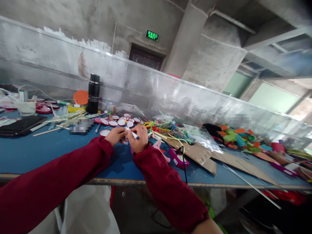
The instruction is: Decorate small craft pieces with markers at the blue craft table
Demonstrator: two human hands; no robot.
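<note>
My right hand (139, 138) is closed around a white marker pen (133, 133) with a dark blue end, which slants down to the right. Close beside it, my left hand (116, 135) is pinched, its fingertips near the pen's other end. What the left fingers hold is too small and partly hidden to name. A small yellow-and-blue tip (125, 123) shows just above the fingertips. Behind the hands lie several round white discs with red rims (121, 122). One more such disc (104, 133) lies next to my left hand.
A black bottle (94, 94) stands at the back left, near wooden sticks (64, 120) and a dark phone (23, 125). Right of my hands are a purple tape dispenser (178, 158), tangled coloured cords (174, 131) and cardboard strips (192, 151). A perforated metal screen (146, 84) borders the blue table (80, 149).
</note>
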